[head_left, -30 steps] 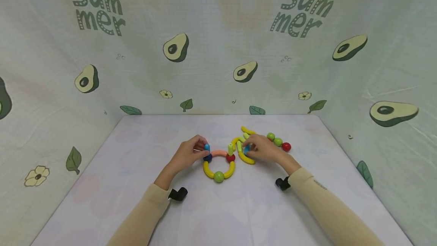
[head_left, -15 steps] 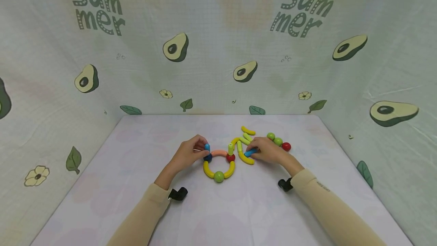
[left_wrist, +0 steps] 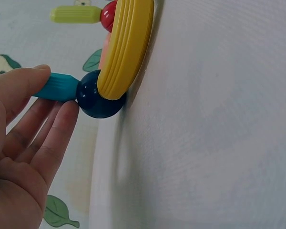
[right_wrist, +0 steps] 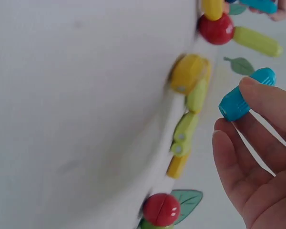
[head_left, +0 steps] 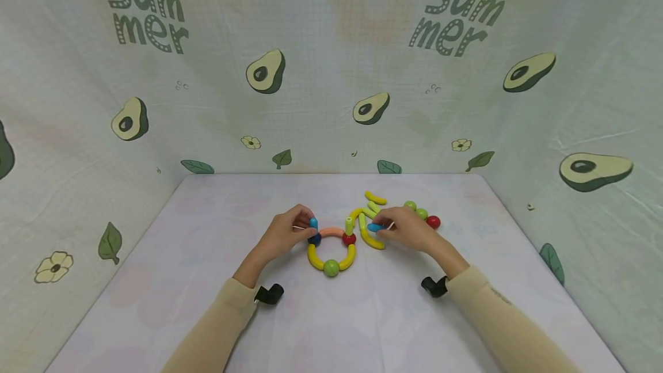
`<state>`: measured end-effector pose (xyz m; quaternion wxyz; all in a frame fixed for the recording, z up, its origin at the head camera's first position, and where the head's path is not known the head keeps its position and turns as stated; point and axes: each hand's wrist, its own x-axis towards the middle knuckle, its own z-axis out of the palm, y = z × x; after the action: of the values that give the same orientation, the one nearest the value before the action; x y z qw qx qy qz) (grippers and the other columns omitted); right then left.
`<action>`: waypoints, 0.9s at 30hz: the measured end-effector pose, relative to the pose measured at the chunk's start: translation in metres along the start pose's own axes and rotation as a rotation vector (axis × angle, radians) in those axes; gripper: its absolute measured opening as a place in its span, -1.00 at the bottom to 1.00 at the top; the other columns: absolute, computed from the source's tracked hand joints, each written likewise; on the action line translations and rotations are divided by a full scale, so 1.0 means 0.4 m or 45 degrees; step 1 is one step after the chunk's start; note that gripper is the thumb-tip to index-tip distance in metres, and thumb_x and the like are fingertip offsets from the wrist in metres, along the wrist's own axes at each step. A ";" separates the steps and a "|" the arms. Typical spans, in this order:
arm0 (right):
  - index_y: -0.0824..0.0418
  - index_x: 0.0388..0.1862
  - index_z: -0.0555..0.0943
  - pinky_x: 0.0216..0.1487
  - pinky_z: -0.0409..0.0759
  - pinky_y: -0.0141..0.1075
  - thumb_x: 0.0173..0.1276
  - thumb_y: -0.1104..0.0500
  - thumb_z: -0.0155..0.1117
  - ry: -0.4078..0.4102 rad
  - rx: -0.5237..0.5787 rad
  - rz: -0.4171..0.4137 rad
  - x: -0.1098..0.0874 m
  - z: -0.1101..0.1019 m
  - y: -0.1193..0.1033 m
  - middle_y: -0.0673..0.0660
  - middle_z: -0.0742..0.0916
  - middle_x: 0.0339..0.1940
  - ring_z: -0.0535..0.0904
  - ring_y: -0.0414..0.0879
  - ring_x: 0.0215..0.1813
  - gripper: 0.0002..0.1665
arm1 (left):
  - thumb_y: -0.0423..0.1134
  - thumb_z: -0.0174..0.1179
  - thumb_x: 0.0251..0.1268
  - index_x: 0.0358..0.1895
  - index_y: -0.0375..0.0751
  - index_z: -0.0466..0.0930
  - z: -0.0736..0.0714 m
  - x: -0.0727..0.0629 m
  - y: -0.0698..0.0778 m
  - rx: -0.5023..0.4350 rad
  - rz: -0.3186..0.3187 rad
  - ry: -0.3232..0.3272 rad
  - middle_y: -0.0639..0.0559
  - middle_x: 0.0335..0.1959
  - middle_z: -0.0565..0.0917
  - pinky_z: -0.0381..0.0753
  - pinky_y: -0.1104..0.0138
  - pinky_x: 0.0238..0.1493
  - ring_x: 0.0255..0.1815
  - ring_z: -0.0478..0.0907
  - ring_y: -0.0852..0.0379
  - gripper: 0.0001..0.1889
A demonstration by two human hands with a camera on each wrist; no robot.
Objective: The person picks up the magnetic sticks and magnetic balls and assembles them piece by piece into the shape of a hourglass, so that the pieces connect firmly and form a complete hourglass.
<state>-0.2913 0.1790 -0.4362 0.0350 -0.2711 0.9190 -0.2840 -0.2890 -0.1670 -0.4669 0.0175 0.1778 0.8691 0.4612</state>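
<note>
My left hand (head_left: 287,232) pinches a blue stick (left_wrist: 62,87) that stands upright on a dark blue ball (left_wrist: 97,98). That ball is part of a ring on the table, joined with yellow curved pieces (head_left: 316,258), a green ball (head_left: 331,268), a red ball (head_left: 349,239) and a pink curved piece (head_left: 331,231). Upright on the red ball is a light green stick (left_wrist: 76,14). Between thumb and fingers, my right hand (head_left: 406,228) holds another blue stick (right_wrist: 245,95), raised over the loose pieces to the right of the ring.
Loose yellow curved pieces (head_left: 375,198) and light green sticks (head_left: 370,212) lie behind and left of my right hand. Farther right are green balls (head_left: 422,213) and a red ball (head_left: 433,222). A printed cloth wall (head_left: 311,131) borders the table (head_left: 233,200) at the back and sides.
The blue stick in my right hand has turned between the fingers, its free end now pointing left toward the ring. My left hand and the ring stay as they were.
</note>
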 end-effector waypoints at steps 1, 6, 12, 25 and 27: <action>0.12 -0.01 0.77 0.06 0.77 -0.12 0.40 0.24 0.53 0.013 0.011 -0.016 -0.004 0.001 -0.009 -0.05 0.79 -0.13 0.68 -0.12 -0.08 -0.79 | -0.20 0.44 0.42 0.05 0.03 0.58 0.000 0.000 -0.001 0.001 -0.001 -0.001 0.14 -0.05 0.72 0.74 0.18 0.14 0.05 0.70 0.13 -0.73; 0.13 0.03 0.76 0.06 0.78 -0.12 0.41 0.24 0.53 0.076 0.089 -0.058 -0.017 0.018 -0.048 -0.04 0.80 -0.11 0.70 -0.14 -0.07 -0.76 | -0.21 0.44 0.43 0.06 0.02 0.58 0.000 0.001 -0.003 0.004 0.005 -0.003 0.14 -0.05 0.72 0.74 0.20 0.14 0.05 0.70 0.14 -0.73; 0.12 0.06 0.74 0.08 0.77 -0.21 0.42 0.21 0.52 0.113 0.161 -0.053 -0.015 0.052 -0.071 -0.06 0.79 -0.09 0.70 -0.18 -0.08 -0.74 | -0.22 0.44 0.43 0.06 0.00 0.58 0.000 0.002 -0.001 0.000 0.016 -0.003 0.13 -0.05 0.72 0.75 0.20 0.13 0.04 0.71 0.13 -0.73; 0.05 0.06 0.72 0.07 0.75 -0.33 0.44 0.19 0.51 0.113 0.335 -0.045 -0.003 0.112 -0.131 -0.11 0.79 -0.11 0.73 -0.20 -0.05 -0.74 | -0.23 0.44 0.43 0.06 0.00 0.58 -0.002 0.000 -0.001 -0.005 0.016 -0.004 0.12 -0.06 0.72 0.74 0.19 0.15 0.04 0.71 0.12 -0.73; 0.06 0.05 0.72 0.06 0.74 -0.33 0.44 0.18 0.51 0.106 0.352 -0.051 -0.004 0.116 -0.140 -0.11 0.79 -0.11 0.73 -0.20 -0.04 -0.75 | -0.23 0.44 0.42 0.05 0.00 0.58 -0.002 0.001 0.000 -0.006 0.016 -0.003 0.12 -0.06 0.72 0.74 0.19 0.15 0.04 0.71 0.12 -0.73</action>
<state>-0.2531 0.1177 -0.4450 0.0282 -0.2701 0.8662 -0.4195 -0.2894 -0.1675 -0.4665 0.0161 0.1837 0.8670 0.4630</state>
